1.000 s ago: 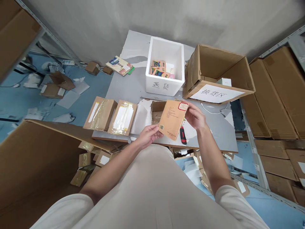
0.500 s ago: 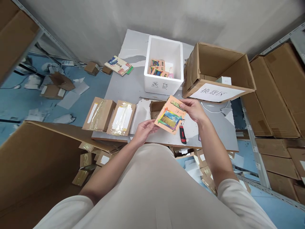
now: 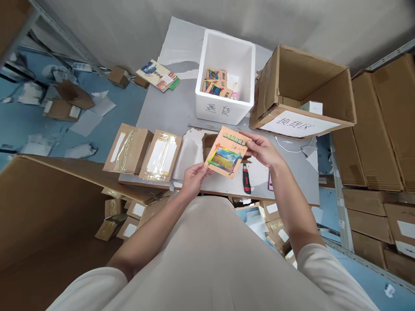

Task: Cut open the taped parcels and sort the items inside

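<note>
An orange-pink book (image 3: 226, 152) with a picture of a field on its cover is held tilted above the table. My left hand (image 3: 194, 179) pinches its lower left corner, and my right hand (image 3: 262, 149) grips its upper right edge. Partly hidden behind the book lies an opened small cardboard box (image 3: 208, 142). A red and black utility knife (image 3: 247, 179) rests on the table just right of the book. Beyond it stands a white foam box (image 3: 223, 113) with similar books (image 3: 216, 82) inside.
Two taped parcels (image 3: 128, 149) sit on the table (image 3: 155, 110) at left. A large carton (image 3: 301, 123) holding a white box (image 3: 313, 108) stands at back right. Other books (image 3: 157, 75) lie at back left. A phone (image 3: 270, 181) is near the front edge. Shelving with cartons (image 3: 372, 129) borders the right.
The book has shifted slightly left and turned a little, its cover now facing up more fully. Both hands keep hold of it. The camera view has shifted slightly.
</note>
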A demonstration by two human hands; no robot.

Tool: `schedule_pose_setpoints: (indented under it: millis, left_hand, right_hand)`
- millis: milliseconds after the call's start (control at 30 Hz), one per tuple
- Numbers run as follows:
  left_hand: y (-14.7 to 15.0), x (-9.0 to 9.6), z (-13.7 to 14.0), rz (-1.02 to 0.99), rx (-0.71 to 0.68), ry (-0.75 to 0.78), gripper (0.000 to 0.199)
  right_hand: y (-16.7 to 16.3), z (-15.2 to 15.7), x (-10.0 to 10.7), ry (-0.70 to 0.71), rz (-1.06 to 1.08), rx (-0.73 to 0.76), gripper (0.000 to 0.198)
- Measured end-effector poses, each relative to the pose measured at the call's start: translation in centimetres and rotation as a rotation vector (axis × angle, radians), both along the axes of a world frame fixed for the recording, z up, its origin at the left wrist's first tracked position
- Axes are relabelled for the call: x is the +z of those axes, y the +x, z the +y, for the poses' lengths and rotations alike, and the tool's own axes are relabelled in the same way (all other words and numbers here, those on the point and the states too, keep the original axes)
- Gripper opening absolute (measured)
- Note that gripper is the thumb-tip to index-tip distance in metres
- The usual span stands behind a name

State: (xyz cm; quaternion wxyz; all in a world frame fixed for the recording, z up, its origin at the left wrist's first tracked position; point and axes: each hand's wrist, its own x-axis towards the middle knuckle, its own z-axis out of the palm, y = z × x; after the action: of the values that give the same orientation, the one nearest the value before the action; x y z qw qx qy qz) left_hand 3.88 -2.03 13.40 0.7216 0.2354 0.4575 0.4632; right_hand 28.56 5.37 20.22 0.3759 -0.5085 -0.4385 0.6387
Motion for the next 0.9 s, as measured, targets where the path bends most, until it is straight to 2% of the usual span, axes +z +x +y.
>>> schedule_pose_setpoints:
  millis: [133,200,267,333,367,433,533,600,667,767,833,900]
  left_hand:
    - [0.5,-0.8,0.7,0.061,0.007,0.022,0.047]
    - [0.0,-1.2,0.8,0.214,0.004,0.117,0.049]
    - [-1.0,-1.8,0.4,0.538,0.017,0.261,0.049]
    - [-2.3,-3.1,-0.5,0.975,-0.012,0.383,0.050]
    - [-2.9,-3.9,-1.0,1.183,-0.062,0.408,0.054]
    - [-3.7,-6.3,-2.0,1.470,-0.269,0.414,0.064]
    - [-4.0,-10.6,-2.3,1.614,-0.529,0.406,0.072]
    - [-4.0,-13.1,-1.7,1.603,-0.577,0.345,0.071]
    - [-4.1,-14.9,-0.9,1.567,-0.569,0.222,0.070]
    - [-4.2,-15.9,0.1,1.485,-0.538,0.111,0.061]
    - [-4.3,-15.7,0.7,1.339,-0.417,0.057,0.043]
    - [-4.4,-15.2,1.3,1.162,-0.230,-0.017,0.023]
  right_hand:
    - [0.2,1.5,0.5,-0.048,-0.098,0.068,0.058]
    - [0.5,3.2,0.6,-0.033,-0.127,0.057,0.057]
    - [0.9,5.7,0.5,0.027,-0.129,-0.014,0.056]
    - [1.3,9.1,-0.2,0.125,-0.120,-0.127,0.059]
    - [1.5,11.0,-0.8,0.178,-0.117,-0.178,0.060]
    - [1.4,15.2,-2.3,0.273,-0.122,-0.246,0.062]
    - [0.7,20.2,-4.9,0.325,-0.141,-0.263,0.061]
    - [0.7,21.2,-6.3,0.269,-0.148,-0.281,0.061]
    - [1.6,19.9,-7.2,0.206,-0.154,-0.318,0.060]
    - [4.6,14.2,-7.8,0.201,-0.160,-0.371,0.057]
    - [7.0,9.1,-8.2,0.189,-0.175,-0.420,0.052]
    - [8.9,3.8,-9.3,0.136,-0.216,-0.499,0.047]
